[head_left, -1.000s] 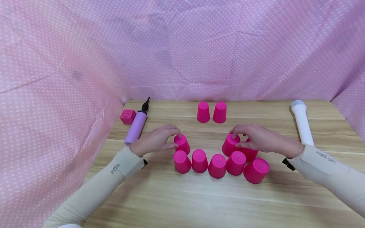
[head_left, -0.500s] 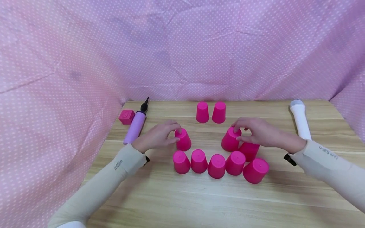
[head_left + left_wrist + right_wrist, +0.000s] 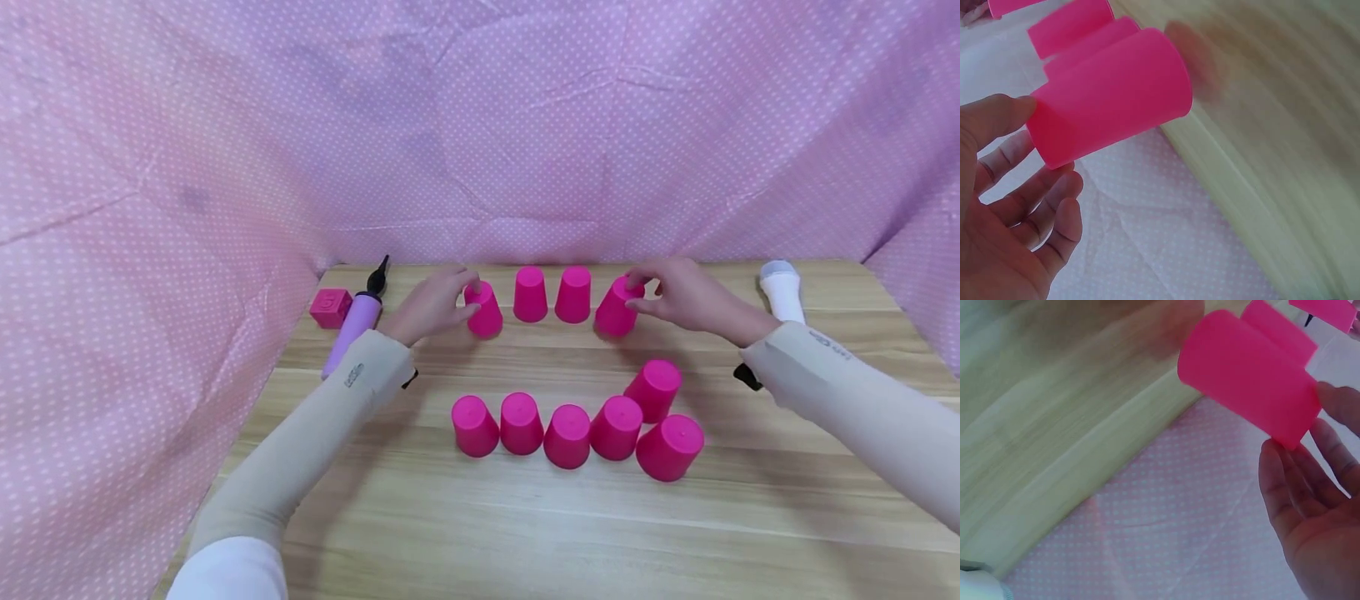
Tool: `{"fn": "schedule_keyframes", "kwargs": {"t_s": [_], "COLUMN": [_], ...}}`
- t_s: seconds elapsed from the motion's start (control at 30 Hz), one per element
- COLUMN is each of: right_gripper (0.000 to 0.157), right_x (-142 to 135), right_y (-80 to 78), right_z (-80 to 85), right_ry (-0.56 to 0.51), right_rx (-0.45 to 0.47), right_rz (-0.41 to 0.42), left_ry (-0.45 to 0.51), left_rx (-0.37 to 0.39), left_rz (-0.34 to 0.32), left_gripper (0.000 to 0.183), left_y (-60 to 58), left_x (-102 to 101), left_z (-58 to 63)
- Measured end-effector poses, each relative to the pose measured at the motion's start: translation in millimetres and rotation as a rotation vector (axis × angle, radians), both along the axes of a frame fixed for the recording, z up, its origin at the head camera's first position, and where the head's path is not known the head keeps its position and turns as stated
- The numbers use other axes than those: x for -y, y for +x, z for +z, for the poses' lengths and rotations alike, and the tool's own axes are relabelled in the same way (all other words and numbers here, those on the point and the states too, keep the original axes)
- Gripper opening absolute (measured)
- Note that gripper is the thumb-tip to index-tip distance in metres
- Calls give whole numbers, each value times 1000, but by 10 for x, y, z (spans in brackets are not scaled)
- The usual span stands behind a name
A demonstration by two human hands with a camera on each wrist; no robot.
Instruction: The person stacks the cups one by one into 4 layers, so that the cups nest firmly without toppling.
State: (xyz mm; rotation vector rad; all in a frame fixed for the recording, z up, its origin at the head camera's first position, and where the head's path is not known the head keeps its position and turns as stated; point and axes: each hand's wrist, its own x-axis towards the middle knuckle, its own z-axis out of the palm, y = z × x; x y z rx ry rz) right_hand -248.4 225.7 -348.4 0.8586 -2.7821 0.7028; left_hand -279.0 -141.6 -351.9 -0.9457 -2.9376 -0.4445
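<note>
My left hand (image 3: 437, 302) pinches an upside-down pink cup (image 3: 1110, 94) by its narrow closed end, thumb on one side and fingers on the other. On the right, my right hand (image 3: 678, 296) grips another upside-down pink cup (image 3: 1247, 375) the same way. In the head view, the left cup (image 3: 484, 312) and the right cup (image 3: 617, 310) flank two standing pink cups, one at left (image 3: 530, 296) and one at right (image 3: 573, 296), near the table's back. Both wrist views show a held cup's wide rim close over the wood, with a shadow beside it.
A front row of several upside-down pink cups (image 3: 567, 437) stands nearer me, with one cup (image 3: 654, 390) behind its right end. A purple hand pump (image 3: 352, 333) and pink cube (image 3: 332, 308) lie at left, a white microphone-shaped object (image 3: 782, 292) at right. Pink dotted cloth (image 3: 480, 167) hangs behind.
Both hands have carried their cups away from behind the front row to the back, either side of the two standing cups. The other cups stay where they were.
</note>
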Motion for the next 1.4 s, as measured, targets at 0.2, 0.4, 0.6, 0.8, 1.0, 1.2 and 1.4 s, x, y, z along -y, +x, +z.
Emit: {"fn": "schedule_keyframes", "kwargs": {"t_s": [0.2, 0.4, 0.6, 0.8, 1.0, 1.2, 1.4], "right_gripper": [17, 18, 19, 18, 22, 26, 28], "right_x": [-10, -11, -21, -63, -78, -100, -121], "right_y": [-214, -294, -327, -352, -339, -279, -152], "right_z": [-66, -79, -96, -154, -168, -168, -107], "right_ry": [-14, 7, 9, 1, -9, -4, 9], "right_rx": [37, 92, 106, 112, 119, 63, 28], "right_rz": [-45, -81, -88, -89, -81, -49, -40], "left_ry": [-12, -23, -15, -4, 0, 10, 35], "left_rx": [18, 38, 63, 61, 69, 82, 56], "left_rz": [43, 62, 64, 57, 54, 51, 13], "left_gripper": [20, 17, 17, 16, 16, 18, 24], "left_y": [-246, -385, -446, -459, -450, -421, -323], "left_x": [-79, -118, -117, -107, -104, -90, -20], "left_z": [-24, -38, -86, -114, -116, -108, -52]}}
